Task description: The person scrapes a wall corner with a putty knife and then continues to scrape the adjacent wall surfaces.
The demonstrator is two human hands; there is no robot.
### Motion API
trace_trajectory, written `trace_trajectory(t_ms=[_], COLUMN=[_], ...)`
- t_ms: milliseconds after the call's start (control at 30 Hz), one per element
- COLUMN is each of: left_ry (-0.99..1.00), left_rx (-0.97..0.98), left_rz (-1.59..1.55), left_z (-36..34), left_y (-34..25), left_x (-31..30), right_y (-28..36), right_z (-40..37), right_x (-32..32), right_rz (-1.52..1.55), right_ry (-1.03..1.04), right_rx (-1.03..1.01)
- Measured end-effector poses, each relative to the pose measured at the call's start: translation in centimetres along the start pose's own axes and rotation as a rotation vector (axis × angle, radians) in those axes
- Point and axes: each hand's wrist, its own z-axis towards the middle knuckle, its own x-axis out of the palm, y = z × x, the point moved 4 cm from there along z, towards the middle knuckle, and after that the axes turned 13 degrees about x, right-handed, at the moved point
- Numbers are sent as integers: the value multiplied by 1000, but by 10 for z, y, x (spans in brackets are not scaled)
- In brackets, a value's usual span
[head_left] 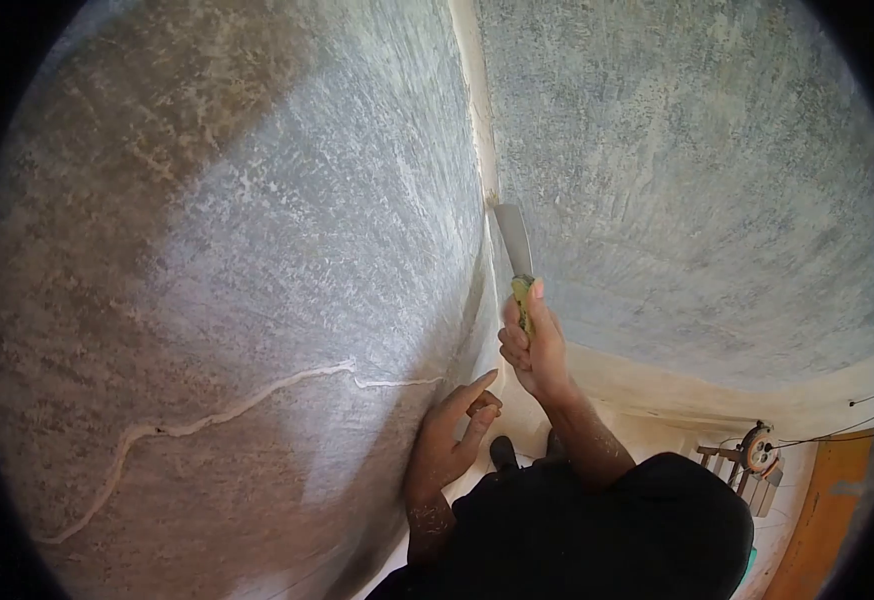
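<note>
Where the two plastered walls meet, the right hand (532, 350) holds a putty knife (516, 255) by its yellowish handle, fingers wrapped fully around it and the thumb laid along the top. Its steel blade points up along the corner seam (479, 140), the tip at or just beside the pale strip there; whether the edge presses on the plaster I cannot tell. The left hand (447, 440) holds nothing. Its palm rests on the left wall (257, 240), fingers loosely spread and the forefinger stretched out, just below the end of a white filled crack (227, 405) that wanders across that wall towards the corner. The right wall (687, 180) is grey and streaky, with no crack showing.

Judging by this, the work is on the seam. It would likely go best with the blade at a shallow angle to one wall face, drawn in one steady pass along the corner rather than jabbed, so the tip does not gouge the opposite face. The resting left hand makes a good brace, though it would do well to avoid the white filler in case that is soft.
</note>
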Motion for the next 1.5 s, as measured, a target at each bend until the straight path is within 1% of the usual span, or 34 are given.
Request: trace_trajectory(t_ms=[100,200,233,267,333,367,467,500,600,633,700,733,767,800,867,900,1100,1133,1167,1200,1267,1300,1400,1433,1500], left_ry=[-9,-13,-5,-5,-14,-22,-32,-27,5,5,1,26,52,72,43,30,29,4,-18,-38,7,27,17,0,-26], left_rx=[-3,-33,-26,-13,-19,-31,-30,-22,10,-13,-59,-43,-23,2,1,-4,-22,-19,-20,-20,-19,-10,-34,-31,-23], left_rz=[-13,5,5,2,-8,-8,0,3,6,11,23,40,57,73,37,21,6,1,1,5,10,13,-3,-6,0], left_z=[0,-1,-2,-2,-3,0,-2,-3,-4,-3,2,0,-1,1,3,2,1,2,3,4,-2,-1,1,0,0], left_y=[1,-1,-1,0,0,-1,-1,-1,2,0,-4,-4,-4,-3,-1,0,0,0,0,0,-1,-2,-1,-1,-1], left_x=[0,0,-2,-2,1,1,1,0,0,1,0,0,-2,-2,-1,0,-1,1,2,1,-1,-3,-2,0,-1], right_y=[-2,-3,-1,0,-2,-4,-5,-1,2,2,4,1,2,3,7,9,14,15,7,6,6,15,8,9,12], right_z=[1,0,-2,0,-1,1,1,-1,0,2,4,4,4,5,5,3,3,2,1,2,3,-2,2,-2,-1], right_x=[15,12,4,6,12,20,16,8,12,22,17,14,-4,-2,5,26,22,22,33,29,11,7,22,34,22], right_rz=[36,95,34,41,56,99,108,48,42,100,96,100,35,56,93,152,101,88,89,57,-2,-60,-29,-41,-27], right_ry=[-31,-141,-54,-38,-18,-47,-63,-65,10,-45,-79,-98,-6,18,60,-124,-84,-84,-12,-32,-69,30,-75,44,-48], right_rx=[22,108,43,38,43,38,78,51,57,63,63,61,53,55,66,98,56,52,57,47,21,11,35,17,35])
